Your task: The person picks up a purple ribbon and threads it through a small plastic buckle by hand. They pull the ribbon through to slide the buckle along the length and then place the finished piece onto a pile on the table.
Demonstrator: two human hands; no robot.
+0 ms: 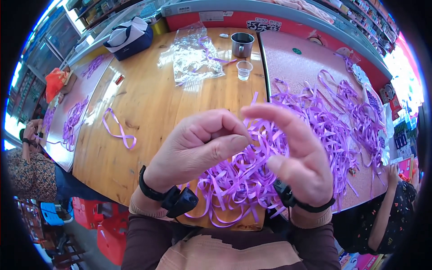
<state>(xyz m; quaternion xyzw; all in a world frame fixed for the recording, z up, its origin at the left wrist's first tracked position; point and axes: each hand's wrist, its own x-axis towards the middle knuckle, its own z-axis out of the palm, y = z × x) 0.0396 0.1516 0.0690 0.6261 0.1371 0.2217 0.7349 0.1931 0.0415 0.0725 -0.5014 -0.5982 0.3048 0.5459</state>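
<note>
Both hands are raised over a big tangled heap of purple ribbon (238,180). My left hand (193,141) is closed, its fingers curled and the thumb pressed against the index finger. Anything in that pinch is hidden or too small to make out. Close by on the right, my right hand (301,157) is open and slightly smeared by motion, with thumb and fingers apart and nothing visible between them. A single looped purple ribbon (119,130) lies apart from the heap on the wooden table, left of my left hand.
Behind the heap on the wooden table (148,81) are a steel mug (242,44), a plastic cup (244,71) of clear liquid and a clear plastic bag (193,58). A blue-and-white bag (130,38) sits far left. Other people work at both sides; red stools (110,236) stand lower left.
</note>
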